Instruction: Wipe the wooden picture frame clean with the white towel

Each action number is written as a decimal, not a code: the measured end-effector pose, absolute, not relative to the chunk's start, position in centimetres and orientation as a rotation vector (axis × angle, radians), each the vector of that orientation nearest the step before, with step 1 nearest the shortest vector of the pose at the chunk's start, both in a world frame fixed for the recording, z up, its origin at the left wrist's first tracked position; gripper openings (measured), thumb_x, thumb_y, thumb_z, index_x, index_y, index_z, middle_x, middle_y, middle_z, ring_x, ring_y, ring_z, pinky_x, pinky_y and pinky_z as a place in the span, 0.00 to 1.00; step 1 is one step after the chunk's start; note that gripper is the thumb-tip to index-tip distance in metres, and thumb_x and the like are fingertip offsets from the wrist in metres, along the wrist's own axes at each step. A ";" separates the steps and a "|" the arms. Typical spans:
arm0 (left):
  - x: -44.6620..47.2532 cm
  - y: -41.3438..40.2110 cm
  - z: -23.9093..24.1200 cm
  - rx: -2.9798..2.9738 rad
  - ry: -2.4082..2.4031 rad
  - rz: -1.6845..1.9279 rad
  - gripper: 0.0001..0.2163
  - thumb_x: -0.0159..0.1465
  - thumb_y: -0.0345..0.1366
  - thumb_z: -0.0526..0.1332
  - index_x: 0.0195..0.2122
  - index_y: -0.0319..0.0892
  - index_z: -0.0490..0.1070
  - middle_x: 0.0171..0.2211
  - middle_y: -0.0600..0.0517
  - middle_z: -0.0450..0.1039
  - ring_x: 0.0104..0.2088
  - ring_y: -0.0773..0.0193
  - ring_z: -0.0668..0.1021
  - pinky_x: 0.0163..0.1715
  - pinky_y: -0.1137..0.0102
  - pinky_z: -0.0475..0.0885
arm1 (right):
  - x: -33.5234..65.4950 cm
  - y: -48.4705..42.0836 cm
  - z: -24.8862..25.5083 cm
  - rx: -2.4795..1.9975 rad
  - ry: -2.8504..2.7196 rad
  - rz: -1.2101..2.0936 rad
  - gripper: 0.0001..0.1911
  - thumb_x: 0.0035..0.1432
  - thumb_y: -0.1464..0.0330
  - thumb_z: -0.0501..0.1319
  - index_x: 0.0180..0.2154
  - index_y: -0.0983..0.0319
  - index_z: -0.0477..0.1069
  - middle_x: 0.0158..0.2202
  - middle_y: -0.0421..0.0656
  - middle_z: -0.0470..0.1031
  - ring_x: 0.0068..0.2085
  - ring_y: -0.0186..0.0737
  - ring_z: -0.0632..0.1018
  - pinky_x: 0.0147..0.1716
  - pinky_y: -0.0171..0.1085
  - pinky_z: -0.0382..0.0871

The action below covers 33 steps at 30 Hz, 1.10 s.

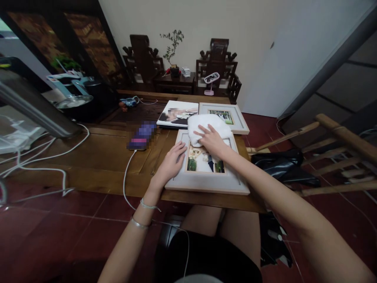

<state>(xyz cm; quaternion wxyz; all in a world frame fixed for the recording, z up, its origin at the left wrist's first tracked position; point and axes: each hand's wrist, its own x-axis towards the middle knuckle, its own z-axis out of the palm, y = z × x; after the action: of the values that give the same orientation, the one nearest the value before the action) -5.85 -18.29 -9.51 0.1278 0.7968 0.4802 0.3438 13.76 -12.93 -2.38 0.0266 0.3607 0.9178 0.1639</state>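
A light wooden picture frame (206,188) with a grey mat lies flat at the table's front edge, a photo (196,162) at its centre. My left hand (171,163) rests on the frame's left edge, fingers stretched out and holding nothing. My right hand (211,140) lies on a folded white cloth (196,124), its fingers spread over the top. The cloth covers part of the frame's upper side, and my right hand and forearm hide part of the photo. Behind it lie a second picture frame (244,125) and a white-bordered photo print or panel (178,105).
A phone (141,135) with a white cable (126,173) lies left of the frame on the wooden table (100,157). More cables run at far left, near a pot (73,103). A wooden chair (303,129) stands at right. Dark carved chairs (144,59) stand at the wall.
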 end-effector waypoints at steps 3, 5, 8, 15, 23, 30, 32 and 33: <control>-5.9 -18.3 -9.6 2.308 1.389 1.013 0.18 0.66 0.35 0.51 0.52 0.34 0.71 0.57 0.39 0.68 0.61 0.53 0.65 0.61 0.54 0.60 | 16.6 -13.6 -1.8 1.231 2.749 0.509 0.17 0.60 0.78 0.51 0.42 0.63 0.77 0.60 0.47 0.66 0.64 0.52 0.59 0.58 0.55 0.50; -5.9 -18.2 -9.6 2.303 1.387 1.026 0.17 0.66 0.35 0.51 0.52 0.35 0.71 0.57 0.40 0.68 0.61 0.53 0.65 0.61 0.53 0.60 | 18.8 -14.1 -1.6 1.315 2.692 0.506 0.18 0.58 0.81 0.51 0.41 0.63 0.77 0.59 0.47 0.68 0.63 0.51 0.60 0.57 0.53 0.52; -5.8 -18.1 -9.7 2.294 1.387 1.041 0.17 0.66 0.35 0.51 0.52 0.37 0.71 0.56 0.42 0.69 0.61 0.53 0.65 0.61 0.51 0.60 | 21.8 -14.9 -1.7 1.432 2.638 0.519 0.20 0.55 0.83 0.51 0.39 0.64 0.78 0.58 0.47 0.69 0.62 0.50 0.62 0.56 0.51 0.56; -5.8 -18.1 -9.4 2.272 1.393 1.047 0.17 0.66 0.34 0.52 0.51 0.33 0.71 0.55 0.39 0.69 0.61 0.53 0.66 0.61 0.55 0.61 | 22.6 -18.6 -1.9 1.422 2.674 0.426 0.19 0.49 0.84 0.53 0.38 0.68 0.78 0.56 0.53 0.70 0.59 0.55 0.66 0.58 0.52 0.57; -5.8 -18.1 -9.5 2.305 1.391 1.043 0.17 0.65 0.34 0.51 0.52 0.35 0.70 0.56 0.40 0.69 0.61 0.53 0.66 0.60 0.53 0.61 | 22.6 -26.9 0.5 1.347 2.731 0.027 0.20 0.43 0.85 0.53 0.35 0.66 0.77 0.50 0.55 0.74 0.56 0.51 0.70 0.57 0.48 0.62; -5.7 -18.1 -9.5 2.309 1.415 1.041 0.17 0.66 0.34 0.51 0.52 0.33 0.70 0.55 0.39 0.70 0.61 0.53 0.66 0.61 0.54 0.61 | 21.4 -31.4 1.6 1.295 2.811 -0.267 0.21 0.46 0.82 0.53 0.37 0.60 0.77 0.54 0.48 0.72 0.57 0.50 0.70 0.62 0.55 0.52; -5.7 -18.1 -9.5 2.316 1.412 1.035 0.17 0.66 0.33 0.51 0.52 0.32 0.70 0.55 0.39 0.69 0.61 0.53 0.66 0.61 0.55 0.61 | 20.6 -31.3 1.1 1.281 2.836 -0.249 0.21 0.46 0.82 0.54 0.39 0.60 0.77 0.56 0.48 0.70 0.58 0.51 0.68 0.61 0.55 0.53; -5.7 -18.1 -9.5 2.318 1.410 1.032 0.17 0.66 0.33 0.51 0.52 0.32 0.70 0.55 0.39 0.69 0.61 0.53 0.65 0.61 0.55 0.61 | 20.2 -30.8 0.6 1.293 2.836 -0.206 0.22 0.46 0.82 0.54 0.40 0.61 0.76 0.57 0.48 0.70 0.59 0.51 0.68 0.61 0.55 0.54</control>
<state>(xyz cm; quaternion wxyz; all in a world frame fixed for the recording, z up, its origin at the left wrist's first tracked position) -5.68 -18.15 -9.49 0.1191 0.7928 0.4822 0.3532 20.19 -30.83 0.64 0.0088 0.4139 0.9079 -0.0660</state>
